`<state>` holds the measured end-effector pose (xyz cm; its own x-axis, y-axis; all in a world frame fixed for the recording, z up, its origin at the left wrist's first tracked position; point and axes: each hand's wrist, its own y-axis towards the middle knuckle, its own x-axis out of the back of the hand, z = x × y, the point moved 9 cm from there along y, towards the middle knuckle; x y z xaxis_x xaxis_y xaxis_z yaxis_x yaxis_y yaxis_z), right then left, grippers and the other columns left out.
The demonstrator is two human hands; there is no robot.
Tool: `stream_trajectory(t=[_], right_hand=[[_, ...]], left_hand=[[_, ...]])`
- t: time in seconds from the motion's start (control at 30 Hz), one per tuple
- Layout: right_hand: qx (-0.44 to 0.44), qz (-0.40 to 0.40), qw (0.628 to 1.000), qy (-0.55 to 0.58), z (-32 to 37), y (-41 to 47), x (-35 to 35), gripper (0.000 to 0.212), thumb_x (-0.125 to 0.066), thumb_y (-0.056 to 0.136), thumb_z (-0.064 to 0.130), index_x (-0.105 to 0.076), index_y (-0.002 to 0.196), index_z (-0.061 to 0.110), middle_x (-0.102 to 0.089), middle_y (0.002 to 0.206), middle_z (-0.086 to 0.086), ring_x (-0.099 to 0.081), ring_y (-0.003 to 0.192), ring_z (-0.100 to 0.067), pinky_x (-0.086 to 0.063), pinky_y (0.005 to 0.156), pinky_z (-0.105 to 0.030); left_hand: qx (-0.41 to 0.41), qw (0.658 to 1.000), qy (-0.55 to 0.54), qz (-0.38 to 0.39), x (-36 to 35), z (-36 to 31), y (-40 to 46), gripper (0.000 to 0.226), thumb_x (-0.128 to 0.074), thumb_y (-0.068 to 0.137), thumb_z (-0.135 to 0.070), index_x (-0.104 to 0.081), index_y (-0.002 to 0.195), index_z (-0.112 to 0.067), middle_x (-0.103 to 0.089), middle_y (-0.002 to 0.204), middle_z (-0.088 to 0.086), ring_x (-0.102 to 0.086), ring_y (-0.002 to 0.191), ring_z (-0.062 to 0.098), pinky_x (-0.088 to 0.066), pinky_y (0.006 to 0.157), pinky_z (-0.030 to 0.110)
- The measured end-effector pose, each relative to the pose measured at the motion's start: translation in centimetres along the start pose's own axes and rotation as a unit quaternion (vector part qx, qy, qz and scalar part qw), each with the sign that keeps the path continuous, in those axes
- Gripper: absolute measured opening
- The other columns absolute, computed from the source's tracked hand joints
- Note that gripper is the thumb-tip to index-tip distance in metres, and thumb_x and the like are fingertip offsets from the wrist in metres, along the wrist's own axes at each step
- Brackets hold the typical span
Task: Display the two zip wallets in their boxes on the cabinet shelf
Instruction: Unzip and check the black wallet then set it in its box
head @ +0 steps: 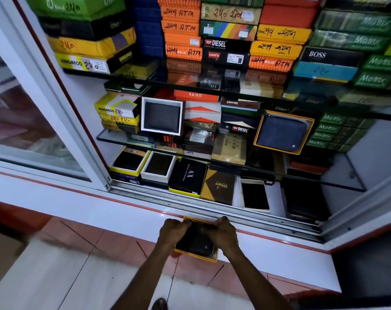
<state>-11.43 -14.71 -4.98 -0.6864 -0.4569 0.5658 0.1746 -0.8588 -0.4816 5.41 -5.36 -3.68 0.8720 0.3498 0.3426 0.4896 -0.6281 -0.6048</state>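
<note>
A black zip wallet (195,242) lies in an open yellow box (198,257) that I hold low in front of the cabinet's white sill. My left hand (173,231) grips the box's left side, thumb on the wallet's top edge. My right hand (224,234) grips the right side, fingers over the wallet. A blue zip wallet (281,133) stands tilted in its yellow box (258,133) on the middle glass shelf (114,139), at the right.
The cabinet's sliding glass door (33,121) is pushed left and its track (212,204) runs along the sill. Stacked wallet boxes fill the shelves. A white box with a dark wallet (161,116) stands at the middle shelf's left. Several boxes and a phone-like slab (255,194) lie on the bottom.
</note>
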Motion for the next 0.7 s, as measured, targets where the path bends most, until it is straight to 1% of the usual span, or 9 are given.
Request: stream_trajectory(t=[0.07, 0.17, 0.23, 0.3, 0.33, 0.4, 0.47, 0.6, 0.7], right_hand=[[0.002, 0.005, 0.998, 0.056, 0.1, 0.1, -0.1, 0.047, -0.084, 0.066, 0.034, -0.060, 0.100, 0.012, -0.068, 0.106, -0.007, -0.064, 0.104, -0.026, -0.051, 0.078, -0.034], [0.012, 0.024, 0.988, 0.155, 0.6, -0.3, 0.6, 0.029, -0.085, 0.068, 0.025, -0.059, 0.082, 0.021, -0.071, 0.099, -0.008, -0.068, 0.096, -0.025, -0.054, 0.077, -0.038], [0.031, 0.053, 0.971, 0.230, 1.5, -1.0, 1.6, 0.027, -0.081, 0.074, 0.013, -0.057, 0.082, 0.019, -0.068, 0.093, -0.009, -0.066, 0.088, -0.025, -0.050, 0.067, -0.034], [0.071, 0.083, 0.960, 0.257, 3.3, -2.0, 3.2, 0.024, -0.076, 0.080, 0.010, -0.055, 0.087, 0.018, -0.064, 0.093, -0.007, -0.062, 0.083, -0.023, -0.050, 0.063, -0.031], [0.114, 0.077, 0.965, 0.224, 4.6, -2.6, 4.6, 0.021, -0.075, 0.082, 0.013, -0.057, 0.091, 0.018, -0.063, 0.095, -0.005, -0.062, 0.083, -0.019, -0.052, 0.063, -0.029], [0.226, 0.037, 0.965, 0.131, 7.9, -4.0, 7.8, 0.020, -0.071, 0.086, 0.019, -0.062, 0.103, 0.016, -0.065, 0.098, 0.003, -0.064, 0.086, -0.001, -0.052, 0.068, -0.014], [0.343, -0.003, 0.938, 0.052, 12.1, -6.0, 11.0, 0.024, -0.063, 0.091, 0.019, -0.063, 0.115, 0.020, -0.067, 0.107, 0.009, -0.061, 0.096, 0.012, -0.047, 0.077, -0.004], [0.535, -0.007, 0.834, -0.138, 18.5, -9.4, 13.1, 0.036, -0.056, 0.096, 0.020, -0.058, 0.130, 0.028, -0.061, 0.133, 0.011, -0.049, 0.125, 0.000, -0.037, 0.106, -0.014], [0.566, 0.005, 0.806, -0.171, 20.3, -10.0, 14.0, 0.032, -0.062, 0.092, 0.024, -0.064, 0.124, 0.025, -0.067, 0.126, 0.008, -0.055, 0.122, -0.005, -0.044, 0.104, -0.021]], left_hand=[[-0.012, 1.000, -0.004, 0.009, 0.0, -0.4, -0.2, 0.019, -0.061, 0.087, -0.035, -0.060, 0.092, -0.017, -0.062, 0.103, 0.003, -0.055, 0.102, 0.022, -0.046, 0.094, 0.043], [-0.068, 0.996, 0.049, 0.006, 0.5, -1.9, -0.1, 0.034, -0.057, 0.088, -0.042, -0.069, 0.106, -0.015, -0.069, 0.113, 0.001, -0.059, 0.110, 0.022, -0.046, 0.099, 0.040], [-0.099, 0.993, 0.064, 0.010, 1.2, -3.7, -0.4, 0.035, -0.058, 0.088, -0.044, -0.073, 0.101, -0.015, -0.073, 0.104, 0.003, -0.064, 0.101, 0.021, -0.049, 0.085, 0.032], [-0.126, 0.991, 0.014, 0.037, 1.6, -5.7, -1.1, 0.026, -0.063, 0.087, -0.036, -0.074, 0.090, -0.013, -0.074, 0.088, 0.003, -0.066, 0.088, 0.018, -0.048, 0.069, 0.025], [-0.150, 0.987, -0.013, 0.052, 1.9, -7.1, -1.7, 0.019, -0.066, 0.087, -0.029, -0.074, 0.087, -0.012, -0.074, 0.083, 0.002, -0.067, 0.083, 0.017, -0.049, 0.066, 0.021], [-0.205, 0.974, -0.039, 0.084, 2.5, -10.1, -3.1, 0.012, -0.069, 0.085, -0.016, -0.074, 0.092, -0.007, -0.076, 0.083, 0.002, -0.070, 0.081, 0.015, -0.053, 0.065, 0.017], [-0.249, 0.962, -0.017, 0.110, 2.9, -13.1, -4.7, 0.014, -0.071, 0.082, -0.009, -0.073, 0.095, -0.003, -0.077, 0.083, 0.001, -0.072, 0.078, 0.011, -0.054, 0.065, 0.017], [-0.304, 0.939, 0.066, 0.150, 2.6, -17.7, -7.9, 0.020, -0.075, 0.077, -0.008, -0.073, 0.096, -0.003, -0.078, 0.088, 0.004, -0.072, 0.077, 0.008, -0.053, 0.063, 0.015], [-0.314, 0.928, 0.112, 0.167, 2.5, -19.4, -8.9, 0.023, -0.079, 0.073, -0.013, -0.075, 0.095, -0.007, -0.078, 0.091, 0.007, -0.073, 0.081, 0.012, -0.054, 0.067, 0.020]])
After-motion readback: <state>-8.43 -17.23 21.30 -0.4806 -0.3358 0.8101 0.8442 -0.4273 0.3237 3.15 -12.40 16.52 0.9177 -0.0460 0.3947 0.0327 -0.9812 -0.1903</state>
